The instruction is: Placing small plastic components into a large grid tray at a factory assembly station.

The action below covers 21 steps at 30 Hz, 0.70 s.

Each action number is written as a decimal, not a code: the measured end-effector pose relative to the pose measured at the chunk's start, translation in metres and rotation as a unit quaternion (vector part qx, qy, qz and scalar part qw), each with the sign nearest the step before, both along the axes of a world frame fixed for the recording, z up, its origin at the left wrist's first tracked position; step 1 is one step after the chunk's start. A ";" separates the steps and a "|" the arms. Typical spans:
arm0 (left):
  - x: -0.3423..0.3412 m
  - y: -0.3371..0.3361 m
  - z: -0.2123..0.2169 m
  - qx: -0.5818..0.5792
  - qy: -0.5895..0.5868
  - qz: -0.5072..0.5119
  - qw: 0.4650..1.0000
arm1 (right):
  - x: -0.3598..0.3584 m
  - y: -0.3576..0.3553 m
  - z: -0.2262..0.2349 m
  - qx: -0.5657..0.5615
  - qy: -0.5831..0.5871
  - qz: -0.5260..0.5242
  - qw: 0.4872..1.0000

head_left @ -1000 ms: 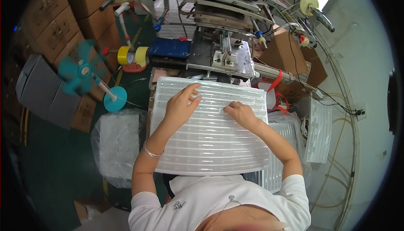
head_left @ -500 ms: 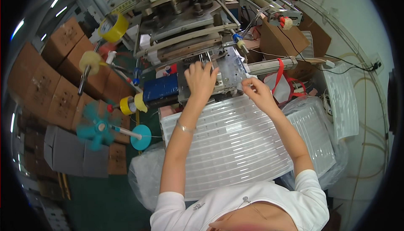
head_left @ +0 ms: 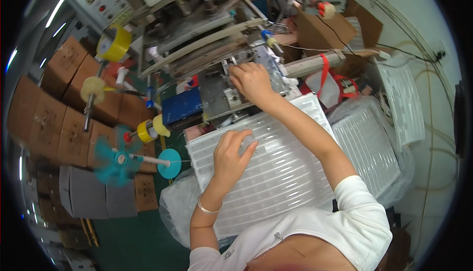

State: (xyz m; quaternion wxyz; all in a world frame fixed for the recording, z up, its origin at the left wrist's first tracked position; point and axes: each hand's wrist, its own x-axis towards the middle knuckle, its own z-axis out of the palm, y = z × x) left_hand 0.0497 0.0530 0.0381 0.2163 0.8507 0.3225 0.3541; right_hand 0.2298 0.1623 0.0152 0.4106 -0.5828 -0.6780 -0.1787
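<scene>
My right hand (head_left: 253, 81) is at the metal fixture plate (head_left: 213, 91) of a press, its fingers bent down onto the small metal parts there. Whatever its fingertips hold is too small to make out. My left hand (head_left: 230, 156) hovers over a white, ribbed plastic tray (head_left: 281, 172), in front of the press. Its thumb and fingers curve toward each other around something small and see-through that I cannot make out clearly. The heavy upper part of the press (head_left: 197, 36) stands just beyond my right hand.
A blue block (head_left: 182, 106) lies left of the fixture. Rolls of yellow tape (head_left: 115, 43), a teal fan (head_left: 118, 157) and stacked brown cartons (head_left: 47, 118) stand to the left. At right are another ribbed tray (head_left: 367, 152), a bag with red handles (head_left: 322, 86) and cables (head_left: 411, 59).
My left hand has drawn back from the fixture to above the tray. My right hand has moved left onto the fixture. The whole view has tilted slightly.
</scene>
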 end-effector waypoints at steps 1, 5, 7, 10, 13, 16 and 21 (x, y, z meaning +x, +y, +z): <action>-0.002 -0.001 0.002 -0.003 -0.004 0.003 1.000 | 0.000 -0.002 -0.003 0.032 0.028 0.020 0.999; -0.020 -0.009 0.003 0.005 -0.023 -0.006 1.000 | 0.029 -0.060 0.008 -0.050 0.154 0.096 0.982; -0.029 -0.008 0.001 -0.055 -0.033 0.000 0.998 | 0.046 -0.094 0.007 -0.097 0.164 0.090 0.978; -0.036 -0.005 0.000 -0.105 -0.064 -0.018 0.992 | 0.056 -0.136 -0.009 -0.295 0.085 0.117 0.944; -0.028 -0.005 0.004 -0.128 -0.070 -0.048 0.988 | 0.057 -0.161 -0.050 -0.278 -0.051 0.145 0.948; -0.023 -0.010 0.011 -0.131 -0.053 -0.088 0.986 | 0.059 -0.169 -0.077 -0.266 -0.151 0.157 0.939; -0.034 -0.015 0.013 -0.167 -0.041 -0.045 0.984 | 0.063 -0.154 -0.058 -0.354 -0.044 0.207 0.911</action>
